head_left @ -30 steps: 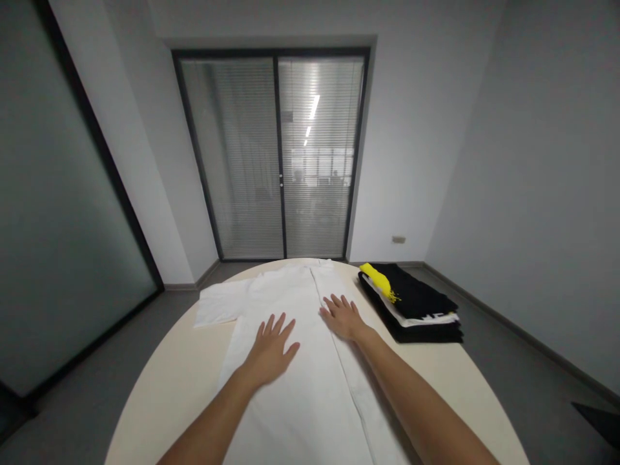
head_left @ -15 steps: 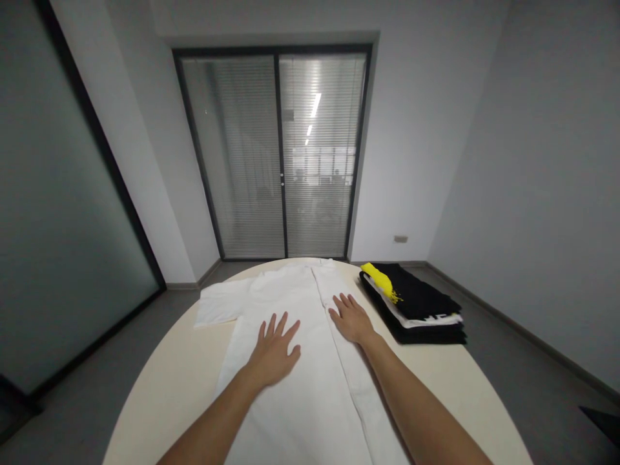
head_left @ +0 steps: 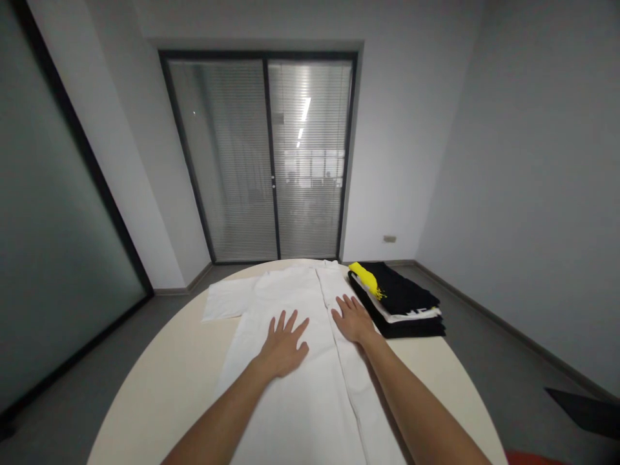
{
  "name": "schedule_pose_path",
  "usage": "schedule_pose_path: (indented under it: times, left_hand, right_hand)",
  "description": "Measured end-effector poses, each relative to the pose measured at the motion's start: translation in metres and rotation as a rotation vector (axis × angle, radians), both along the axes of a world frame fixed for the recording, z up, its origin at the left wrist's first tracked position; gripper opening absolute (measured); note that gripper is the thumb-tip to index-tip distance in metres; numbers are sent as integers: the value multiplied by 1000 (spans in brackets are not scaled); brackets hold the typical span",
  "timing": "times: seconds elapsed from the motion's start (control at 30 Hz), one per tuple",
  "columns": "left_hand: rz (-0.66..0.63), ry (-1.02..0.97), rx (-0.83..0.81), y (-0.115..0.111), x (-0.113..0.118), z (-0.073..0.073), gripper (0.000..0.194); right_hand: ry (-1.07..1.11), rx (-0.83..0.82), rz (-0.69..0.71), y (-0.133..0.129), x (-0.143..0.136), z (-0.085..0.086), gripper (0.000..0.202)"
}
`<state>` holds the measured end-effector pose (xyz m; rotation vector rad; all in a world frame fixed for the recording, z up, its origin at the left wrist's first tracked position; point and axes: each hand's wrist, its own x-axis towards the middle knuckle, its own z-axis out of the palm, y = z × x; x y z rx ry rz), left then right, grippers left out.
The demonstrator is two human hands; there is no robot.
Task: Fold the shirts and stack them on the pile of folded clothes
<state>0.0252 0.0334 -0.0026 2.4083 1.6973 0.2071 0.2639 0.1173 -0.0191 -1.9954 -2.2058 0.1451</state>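
White shirt [head_left: 305, 413] lies spread across a round, cream table [head_left: 150, 387], one short sleeve [head_left: 230, 298] stretched out toward the left rim. At far left stands a frosted glass panel [head_left: 53, 213]; beyond the table, a dark-framed glass door [head_left: 252, 168] with blinds. To the right, just beside the shirt, sits a stack of folded clothes [head_left: 404, 290], black and white, a bright yellow patch on top. The person's left hand [head_left: 283, 351] rests palm down, fingers fanned wide, on the shirt's middle. The right hand [head_left: 352, 321], also flat with fingers slightly parted, presses the cloth near the stack. Between the two hands runs a lengthwise fold line; the shirt lies beneath both palms, reaching past the fingertips toward the far rim.
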Motion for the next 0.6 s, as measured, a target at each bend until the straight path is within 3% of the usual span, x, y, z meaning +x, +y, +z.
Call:
schedule_pose_path:
  times: [0.17, 0.23, 0.3, 0.47, 0.6]
  left_hand:
    - [-5, -67, 13, 9, -9, -6, 62]
    - [62, -97, 41, 17, -22, -9, 62]
    - [205, -100, 101, 28, -43, -13, 62]
    - [719, -85, 237, 46, -111, -21, 58]
    - [904, -123, 255, 51, -149, -24, 55]
  right_hand:
    - [-27, -71, -62, 11, -18, 13, 65]
    - [-34, -53, -95, 12, -26, 12, 65]
    - [-35, 29, -131, 10, -32, 7, 66]
    - [-24, 153, -139, 6, -32, -6, 64]
    - [-35, 126, -129, 9, -29, -6, 66]
